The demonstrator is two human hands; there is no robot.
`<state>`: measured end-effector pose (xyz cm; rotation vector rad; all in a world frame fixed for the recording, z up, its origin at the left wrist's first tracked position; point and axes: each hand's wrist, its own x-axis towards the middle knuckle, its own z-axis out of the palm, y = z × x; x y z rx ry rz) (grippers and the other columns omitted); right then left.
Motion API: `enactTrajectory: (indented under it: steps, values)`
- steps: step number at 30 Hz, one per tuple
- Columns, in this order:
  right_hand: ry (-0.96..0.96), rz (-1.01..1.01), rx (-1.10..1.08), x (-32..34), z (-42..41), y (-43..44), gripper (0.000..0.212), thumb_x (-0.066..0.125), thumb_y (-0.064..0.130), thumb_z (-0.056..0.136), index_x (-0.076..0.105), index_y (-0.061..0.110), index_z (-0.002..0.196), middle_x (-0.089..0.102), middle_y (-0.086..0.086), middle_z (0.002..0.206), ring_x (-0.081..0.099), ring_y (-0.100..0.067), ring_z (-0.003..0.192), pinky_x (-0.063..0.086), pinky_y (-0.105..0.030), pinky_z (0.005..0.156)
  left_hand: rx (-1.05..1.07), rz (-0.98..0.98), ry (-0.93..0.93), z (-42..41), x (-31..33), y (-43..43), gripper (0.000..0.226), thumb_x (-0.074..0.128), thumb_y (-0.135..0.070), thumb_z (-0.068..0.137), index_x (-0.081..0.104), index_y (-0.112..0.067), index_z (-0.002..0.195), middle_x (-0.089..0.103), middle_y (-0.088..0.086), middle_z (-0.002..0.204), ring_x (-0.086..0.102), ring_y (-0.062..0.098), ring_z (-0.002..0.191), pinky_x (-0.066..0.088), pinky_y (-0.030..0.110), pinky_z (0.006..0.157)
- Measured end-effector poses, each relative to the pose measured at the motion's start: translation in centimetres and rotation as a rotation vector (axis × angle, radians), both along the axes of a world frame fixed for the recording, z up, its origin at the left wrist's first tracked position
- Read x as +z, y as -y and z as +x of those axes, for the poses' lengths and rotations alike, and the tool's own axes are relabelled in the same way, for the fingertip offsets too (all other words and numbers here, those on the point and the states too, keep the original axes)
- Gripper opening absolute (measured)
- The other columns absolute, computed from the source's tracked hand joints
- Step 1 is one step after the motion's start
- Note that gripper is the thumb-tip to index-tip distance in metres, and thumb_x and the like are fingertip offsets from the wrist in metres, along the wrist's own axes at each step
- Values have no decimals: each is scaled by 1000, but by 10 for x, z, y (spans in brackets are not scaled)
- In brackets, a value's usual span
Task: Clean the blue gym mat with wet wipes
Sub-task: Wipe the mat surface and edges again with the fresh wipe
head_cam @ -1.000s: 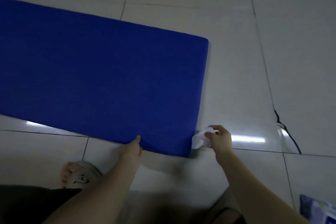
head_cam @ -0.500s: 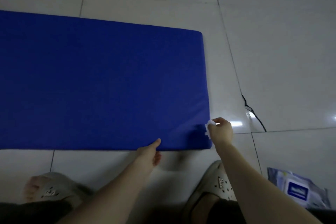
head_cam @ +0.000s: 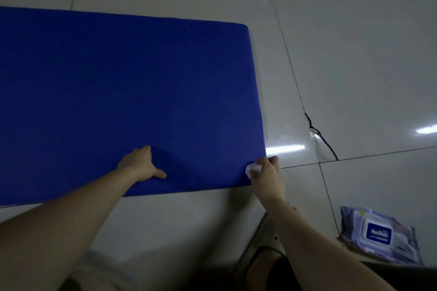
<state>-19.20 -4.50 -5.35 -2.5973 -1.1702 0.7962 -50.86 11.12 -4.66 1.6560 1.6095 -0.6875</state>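
Observation:
The blue gym mat (head_cam: 123, 92) lies flat on the tiled floor and runs off the left edge of the view. My left hand (head_cam: 142, 164) presses flat on the mat near its front edge, fingers straight and thumb spread. My right hand (head_cam: 266, 171) grips a crumpled white wet wipe (head_cam: 252, 168) against the mat's near right corner. Most of the wipe is hidden inside my fingers.
A pack of wet wipes (head_cam: 379, 235) lies on the floor at the lower right. A dark crack (head_cam: 319, 134) crosses the tiles right of the mat. My feet in light clogs (head_cam: 257, 248) stand at the bottom edge.
My left hand moved from the mat's front edge up onto its surface and now presses there. My right hand with the wipe stayed at the near right corner. The camera shifted.

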Motion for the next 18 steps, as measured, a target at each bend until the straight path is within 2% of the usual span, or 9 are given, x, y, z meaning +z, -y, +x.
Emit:
enactTrajectory:
  steps: [2, 4, 8, 10, 14, 18]
  values:
    - [-16, 13, -88, -4, -2, -1, 21, 53, 33, 99, 52, 20, 115, 45, 2, 117, 53, -18, 99, 53, -37, 81, -19, 3, -6, 1, -3, -3, 79, 85, -62, 66, 47, -19, 120, 55, 1, 115, 58, 21, 97, 56, 40, 84]
    - [-46, 20, -201, -9, -7, -4, 22, 53, 35, 102, 56, 15, 112, 49, 0, 115, 55, -17, 97, 49, -32, 77, -33, 0, -17, 1, -4, -6, 88, 85, -63, 66, 45, -18, 131, 55, 1, 120, 58, 20, 101, 56, 39, 86]
    - [-75, 39, -364, -17, -38, -16, 22, 54, 35, 102, 60, 14, 98, 58, -3, 104, 50, -7, 78, 40, -24, 72, -66, -7, -36, 3, -6, -6, 96, 85, -64, 65, 43, -17, 137, 54, 3, 126, 58, 22, 105, 56, 39, 88]
    - [-112, 40, -304, -19, -68, -23, 26, 53, 37, 102, 61, 14, 95, 60, -4, 99, 54, -9, 77, 41, -25, 70, -74, -14, -40, 4, -5, -7, 97, 85, -64, 66, 42, -17, 138, 54, 4, 129, 58, 23, 106, 56, 40, 90]
    - [-178, 68, -114, -18, -138, -38, 30, 47, 40, 104, 57, 14, 95, 51, -1, 102, 53, -13, 81, 48, -31, 76, -80, -22, -69, 6, -3, -8, 98, 85, -64, 66, 41, -15, 139, 53, 4, 126, 57, 23, 104, 56, 40, 87]
    - [-123, 88, 132, -18, -146, -44, 24, 43, 30, 104, 55, 11, 97, 51, -6, 104, 47, -17, 83, 43, -31, 71, -75, -36, -68, 7, -1, -10, 102, 86, -63, 66, 39, -14, 142, 52, 6, 131, 57, 25, 108, 55, 41, 91]
